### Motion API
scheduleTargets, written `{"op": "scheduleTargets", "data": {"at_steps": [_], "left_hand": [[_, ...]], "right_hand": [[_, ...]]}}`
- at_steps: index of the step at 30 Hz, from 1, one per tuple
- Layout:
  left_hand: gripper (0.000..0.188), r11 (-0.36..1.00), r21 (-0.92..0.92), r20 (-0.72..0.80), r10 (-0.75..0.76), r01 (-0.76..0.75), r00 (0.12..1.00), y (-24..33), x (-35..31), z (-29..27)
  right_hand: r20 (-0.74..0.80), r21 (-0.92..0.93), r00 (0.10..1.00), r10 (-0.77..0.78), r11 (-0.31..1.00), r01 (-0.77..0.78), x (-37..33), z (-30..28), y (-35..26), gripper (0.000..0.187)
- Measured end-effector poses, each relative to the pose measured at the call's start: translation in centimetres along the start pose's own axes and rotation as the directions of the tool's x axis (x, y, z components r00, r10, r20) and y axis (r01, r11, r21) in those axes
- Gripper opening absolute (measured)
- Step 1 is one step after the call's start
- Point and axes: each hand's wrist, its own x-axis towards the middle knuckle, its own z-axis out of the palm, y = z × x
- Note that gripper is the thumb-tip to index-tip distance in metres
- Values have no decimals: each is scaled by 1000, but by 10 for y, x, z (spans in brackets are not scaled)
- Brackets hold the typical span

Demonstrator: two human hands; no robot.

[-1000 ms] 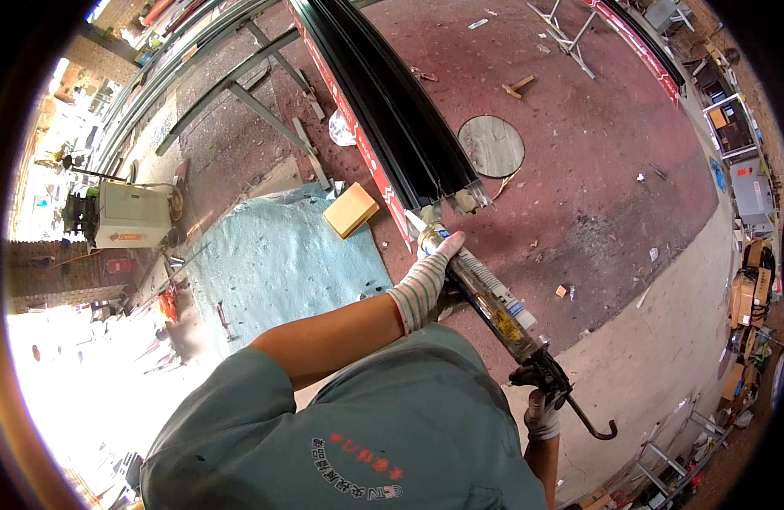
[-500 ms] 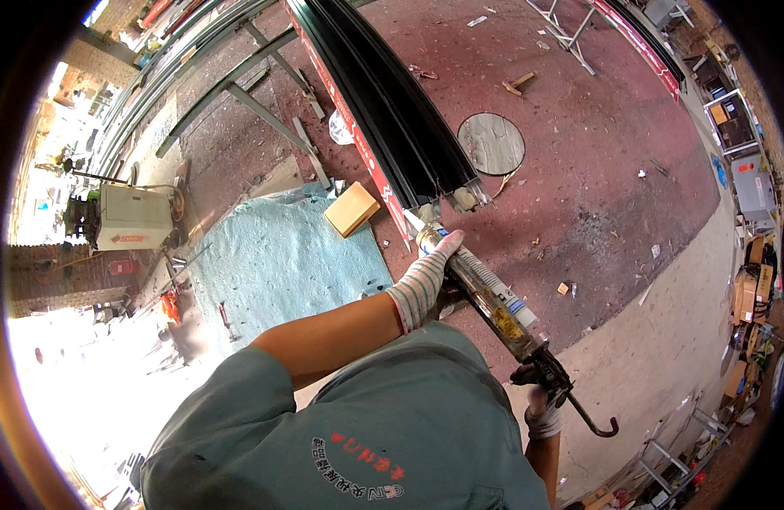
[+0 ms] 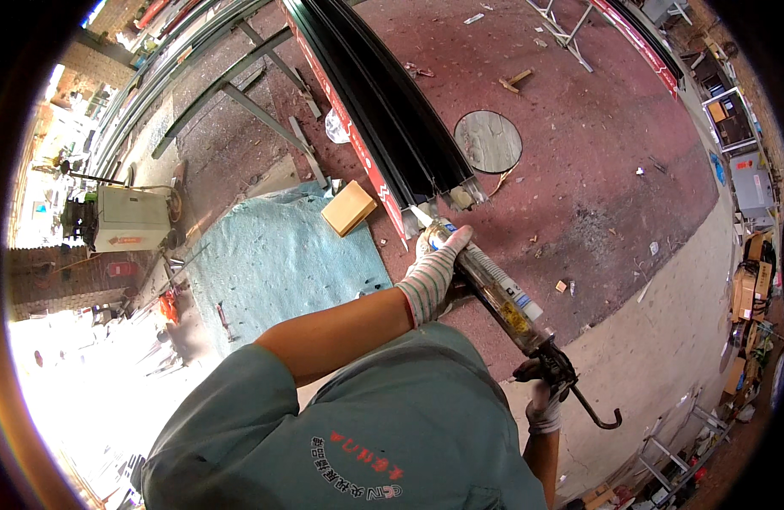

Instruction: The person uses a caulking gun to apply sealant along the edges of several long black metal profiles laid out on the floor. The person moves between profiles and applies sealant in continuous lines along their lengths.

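Caulking gun (image 3: 502,310) shifted right, cradling a white cartridge (image 3: 504,280).

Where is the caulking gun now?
The caulking gun is right of centre in the head view, held by the left hand and right hand near the black profiles.
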Motion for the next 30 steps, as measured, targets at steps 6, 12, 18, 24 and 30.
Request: {"op": "scheduleTargets", "data": {"at_steps": [6,12,18,24,30], "left_hand": [[54,999,35,15,41,-42,999,-10,30,-9],[56,998,-60,17,8,-7,1000,-15,43,-12],[56,997,-57,31,55,-54,998,-17,52,-7],[54,951,-309,119,24,14,993,-22,75,-6],[53,952,-303,190,24,35,982,-26,88,-4]], "right_hand": [[-17,-1,997,79,997,-79,2,-4,7,23],[-39,-13,999,-23,1000,23,1,-5,5,28],[-46,-19,999,-2,1000,2,5,-5,4,30],[-35,-69,998,-56,996,54,8,-8,1,35],[-32,27,999,-20,999,20,10,-10,0,38]]}}
